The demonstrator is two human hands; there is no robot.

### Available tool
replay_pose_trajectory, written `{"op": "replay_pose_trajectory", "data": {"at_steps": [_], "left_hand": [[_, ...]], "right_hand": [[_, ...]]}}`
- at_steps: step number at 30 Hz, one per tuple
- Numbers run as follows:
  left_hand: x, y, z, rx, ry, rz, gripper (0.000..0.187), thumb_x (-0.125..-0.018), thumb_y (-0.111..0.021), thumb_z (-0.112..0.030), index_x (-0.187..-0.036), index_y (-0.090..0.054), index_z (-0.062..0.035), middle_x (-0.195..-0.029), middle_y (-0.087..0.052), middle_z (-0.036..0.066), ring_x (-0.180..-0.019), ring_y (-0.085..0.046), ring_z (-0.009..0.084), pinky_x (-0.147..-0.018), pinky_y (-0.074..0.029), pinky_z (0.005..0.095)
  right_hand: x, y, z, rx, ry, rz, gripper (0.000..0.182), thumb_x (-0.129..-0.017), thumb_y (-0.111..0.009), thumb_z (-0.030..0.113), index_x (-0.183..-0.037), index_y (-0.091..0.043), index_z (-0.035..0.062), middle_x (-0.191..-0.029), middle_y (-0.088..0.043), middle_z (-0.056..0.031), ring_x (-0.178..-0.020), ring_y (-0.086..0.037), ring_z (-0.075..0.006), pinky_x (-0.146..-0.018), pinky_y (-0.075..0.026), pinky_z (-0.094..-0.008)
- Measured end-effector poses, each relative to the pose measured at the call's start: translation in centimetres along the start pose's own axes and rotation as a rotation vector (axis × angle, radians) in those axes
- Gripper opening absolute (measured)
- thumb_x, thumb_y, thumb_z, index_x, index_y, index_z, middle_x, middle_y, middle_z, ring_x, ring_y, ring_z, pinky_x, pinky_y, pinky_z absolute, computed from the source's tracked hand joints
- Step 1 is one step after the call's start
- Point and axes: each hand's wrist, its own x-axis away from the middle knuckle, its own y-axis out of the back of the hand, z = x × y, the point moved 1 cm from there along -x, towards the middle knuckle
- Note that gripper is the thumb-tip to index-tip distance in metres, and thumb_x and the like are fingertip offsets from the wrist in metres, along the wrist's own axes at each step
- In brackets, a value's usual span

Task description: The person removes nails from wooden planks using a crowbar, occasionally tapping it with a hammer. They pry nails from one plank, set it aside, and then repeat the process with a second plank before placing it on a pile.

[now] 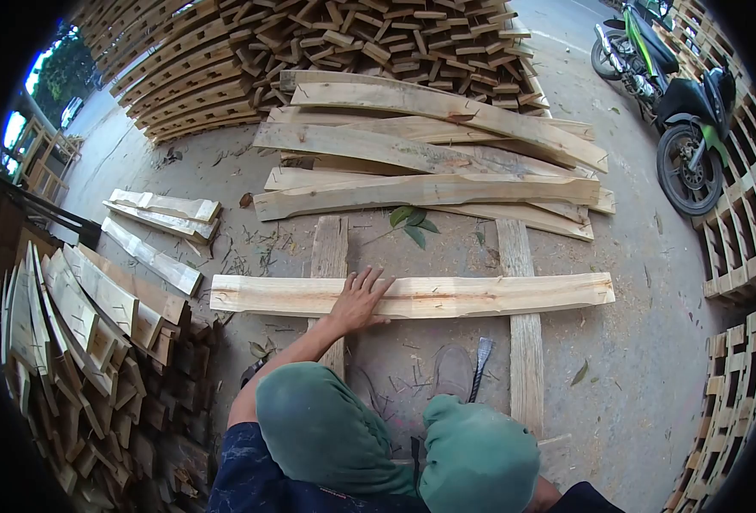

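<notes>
My left hand [361, 299] lies with fingers spread on top of a pale wooden plank [489, 295], left of its middle, the thumb by the near edge. The plank rests crosswise over two wooden beams, the left beam [330, 244] and the right beam [526, 368]. Its near edge has shallow cut-outs. A dark bar with a pale, flattened end [482, 363] stands up beside my shoe [452, 372], its lower part hidden by my knee. Of my right arm only a bit of forearm [546, 494] shows; the right hand is hidden.
Beyond the beams lies a loose heap of planks [429, 190], with a tall wood stack [352, 43] behind. Several short blocks [151, 256] lie at left, above a pile of nailed pieces [96, 342]. Motorcycles [690, 162] and pallets [741, 256] line the right.
</notes>
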Motion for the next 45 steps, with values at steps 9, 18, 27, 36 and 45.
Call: {"op": "replay_pose_trajectory", "data": {"at_steps": [9, 18, 27, 36, 45], "left_hand": [[3.1, 23.5, 5.8, -0.182, 0.211, 0.076, 0.081, -0.078, -0.073, -0.048, -0.144, -0.040, -0.0146, -0.145, -0.042, 0.016, -0.135, -0.037, 0.0358, -0.109, -0.035, 0.0506], [1.7, 25.0, 2.5, -0.145, 0.185, 0.052, 0.087, -0.075, -0.076, -0.048, -0.144, -0.039, -0.0105, -0.139, -0.050, 0.018, -0.127, -0.048, 0.0369, -0.103, -0.043, 0.0441], [4.0, 3.5, 1.7, -0.087, 0.210, 0.346, 0.121, -0.064, -0.080, -0.059, -0.155, -0.015, -0.0130, -0.154, -0.030, 0.018, -0.143, -0.027, 0.0356, -0.113, -0.026, 0.0552], [4.1, -0.8, 2.3, -0.087, 0.115, -0.015, 0.103, -0.063, -0.079, -0.060, -0.142, -0.041, -0.0056, -0.134, -0.048, 0.019, -0.128, -0.042, 0.0351, -0.110, -0.030, 0.0455], [1.6, -2.8, -2.7, 0.044, 0.073, -0.251, 0.102, -0.066, -0.072, -0.066, -0.141, -0.040, -0.0044, -0.133, -0.047, 0.019, -0.126, -0.040, 0.0377, -0.111, -0.027, 0.0490]], "right_hand": [[1.3, 1.6, 6.0, -0.028, 0.076, -0.117, 0.028, -0.087, -0.064, 0.020, -0.091, -0.051, -0.0036, -0.074, -0.058, -0.0218, -0.065, -0.060, -0.0372, -0.060, -0.046, -0.0470], [-14.0, 8.2, 21.6, -0.156, 0.361, -0.462, 0.028, -0.088, -0.063, 0.021, -0.090, -0.051, -0.0035, -0.072, -0.058, -0.0209, -0.064, -0.060, -0.0357, -0.059, -0.046, -0.0464], [-7.5, 8.6, 19.8, -0.194, 0.171, -0.488, 0.028, -0.089, -0.063, 0.022, -0.090, -0.051, -0.0033, -0.070, -0.057, -0.0200, -0.063, -0.060, -0.0343, -0.059, -0.046, -0.0458], [-0.1, 7.6, 17.5, -0.211, -0.127, -0.463, 0.028, -0.089, -0.062, 0.023, -0.089, -0.051, -0.0032, -0.068, -0.057, -0.0190, -0.062, -0.060, -0.0328, -0.058, -0.046, -0.0452], [-6.5, 4.2, 10.7, -0.612, -0.405, -0.321, 0.038, -0.097, -0.053, 0.041, -0.085, -0.050, 0.0046, -0.059, -0.043, -0.0053, -0.051, -0.044, -0.0181, -0.048, -0.038, -0.0361]]}}
